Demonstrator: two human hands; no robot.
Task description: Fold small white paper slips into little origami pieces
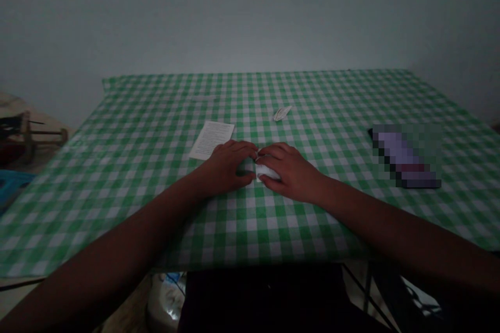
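Checked cloth (pixel 117 177) spreads under folded paper (pixel 267 173), which sits between my hands with its long side going left to right, more near to my right hand (pixel 291 173). Both hands curl almost closed and hold it, my left hand (pixel 225 166) touching its left end.

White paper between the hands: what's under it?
The white paper lies on the green checked tablecloth. The paper itself covers whatever is directly beneath it, and the left hand and right hand hide most of its top.
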